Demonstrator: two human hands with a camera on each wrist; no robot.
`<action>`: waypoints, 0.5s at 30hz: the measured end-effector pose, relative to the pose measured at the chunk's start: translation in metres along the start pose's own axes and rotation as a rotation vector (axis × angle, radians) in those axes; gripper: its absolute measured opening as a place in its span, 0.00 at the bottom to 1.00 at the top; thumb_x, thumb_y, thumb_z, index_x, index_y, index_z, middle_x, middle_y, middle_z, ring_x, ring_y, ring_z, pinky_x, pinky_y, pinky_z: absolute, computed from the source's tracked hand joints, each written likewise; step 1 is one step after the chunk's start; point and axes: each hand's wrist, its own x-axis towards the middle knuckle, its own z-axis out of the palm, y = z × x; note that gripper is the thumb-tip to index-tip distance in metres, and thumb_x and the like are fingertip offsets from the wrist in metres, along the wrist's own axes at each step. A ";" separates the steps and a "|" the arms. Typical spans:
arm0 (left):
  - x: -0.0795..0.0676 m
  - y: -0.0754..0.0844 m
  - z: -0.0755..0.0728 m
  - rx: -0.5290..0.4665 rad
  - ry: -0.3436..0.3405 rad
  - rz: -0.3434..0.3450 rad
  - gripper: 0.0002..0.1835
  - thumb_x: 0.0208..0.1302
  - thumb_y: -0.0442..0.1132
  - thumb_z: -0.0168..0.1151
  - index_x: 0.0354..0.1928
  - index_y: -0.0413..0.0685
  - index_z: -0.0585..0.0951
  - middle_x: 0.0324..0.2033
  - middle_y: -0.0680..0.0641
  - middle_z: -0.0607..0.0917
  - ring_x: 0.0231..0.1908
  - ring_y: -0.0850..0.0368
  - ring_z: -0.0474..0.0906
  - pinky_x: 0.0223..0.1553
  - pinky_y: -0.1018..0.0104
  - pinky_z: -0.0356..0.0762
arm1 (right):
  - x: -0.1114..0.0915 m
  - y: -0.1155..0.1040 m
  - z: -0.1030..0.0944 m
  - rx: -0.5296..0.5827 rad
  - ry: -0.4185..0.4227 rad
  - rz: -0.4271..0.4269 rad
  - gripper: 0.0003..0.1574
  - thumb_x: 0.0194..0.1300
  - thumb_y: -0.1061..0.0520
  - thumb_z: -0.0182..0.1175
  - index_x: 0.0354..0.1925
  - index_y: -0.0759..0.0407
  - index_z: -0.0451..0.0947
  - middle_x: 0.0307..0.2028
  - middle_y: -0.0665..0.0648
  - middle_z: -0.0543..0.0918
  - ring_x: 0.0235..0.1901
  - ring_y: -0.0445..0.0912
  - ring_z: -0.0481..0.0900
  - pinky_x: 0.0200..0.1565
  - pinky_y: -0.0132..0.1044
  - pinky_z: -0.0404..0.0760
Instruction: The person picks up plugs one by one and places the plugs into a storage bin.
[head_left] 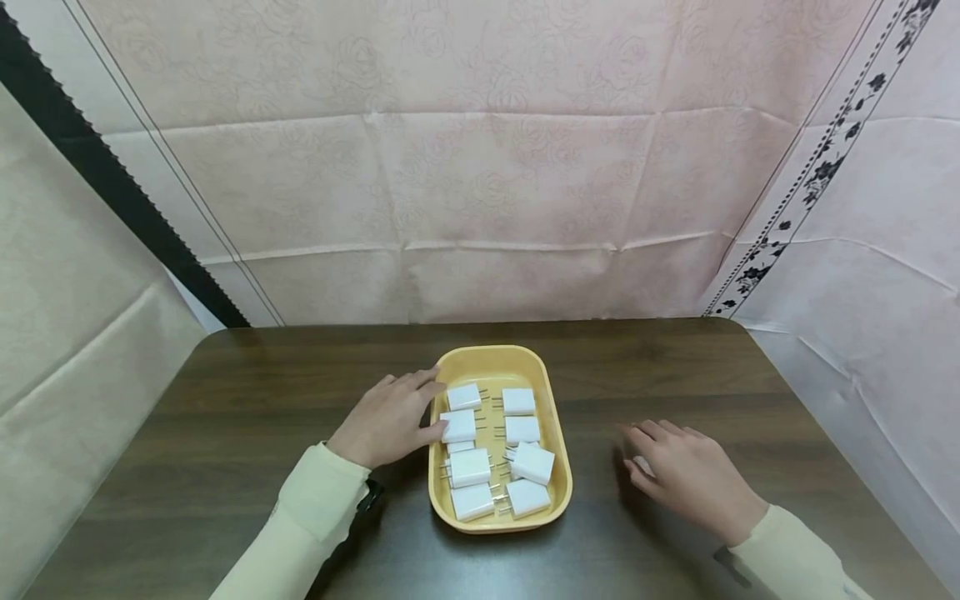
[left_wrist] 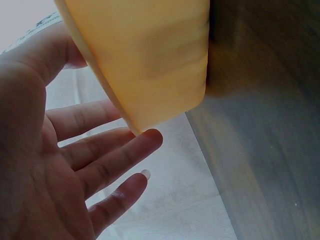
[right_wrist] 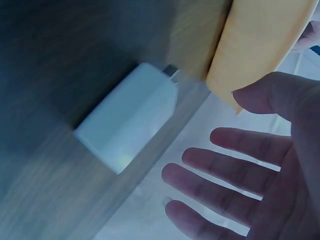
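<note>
A yellow tray (head_left: pixel 491 360) holds several white plug chargers (head_left: pixel 469 467), laid in two rough columns with their metal pins showing. At the tray's left rim is my left hand (head_left: pixel 393 417), its thumb reaching over the edge to the chargers there. In the left wrist view its fingers (left_wrist: pixel 112 162) are spread and loosely bent along the tray's rim. My right hand (head_left: pixel 678 475) hovers right of the tray, fingers apart. Beneath it a single white charger (right_wrist: pixel 132 115) lies on the table, mostly hidden by the hand in the head view.
The dark wooden table (head_left: pixel 315 358) carries the tray near its middle. Pale patterned cloth (head_left: pixel 510 183) hangs behind the far edge and at both sides.
</note>
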 end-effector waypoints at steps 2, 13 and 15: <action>0.000 0.000 0.000 -0.001 0.001 0.001 0.31 0.66 0.57 0.65 0.66 0.49 0.78 0.72 0.43 0.72 0.68 0.43 0.74 0.70 0.39 0.67 | -0.005 0.003 0.001 -0.001 -0.019 0.005 0.19 0.48 0.53 0.71 0.40 0.57 0.84 0.36 0.53 0.87 0.34 0.50 0.86 0.35 0.45 0.86; 0.000 -0.001 0.001 0.000 0.004 0.002 0.31 0.65 0.57 0.65 0.65 0.49 0.79 0.72 0.43 0.72 0.68 0.44 0.74 0.70 0.39 0.67 | -0.024 0.013 0.000 -0.014 -0.064 0.007 0.23 0.45 0.49 0.76 0.39 0.56 0.83 0.36 0.52 0.86 0.35 0.49 0.85 0.32 0.44 0.84; 0.000 -0.001 0.001 0.001 0.004 0.001 0.31 0.65 0.58 0.65 0.65 0.49 0.79 0.72 0.43 0.72 0.68 0.44 0.74 0.70 0.39 0.67 | -0.026 0.014 0.001 -0.014 -0.070 0.008 0.24 0.44 0.49 0.77 0.39 0.56 0.83 0.35 0.52 0.86 0.34 0.49 0.85 0.31 0.44 0.84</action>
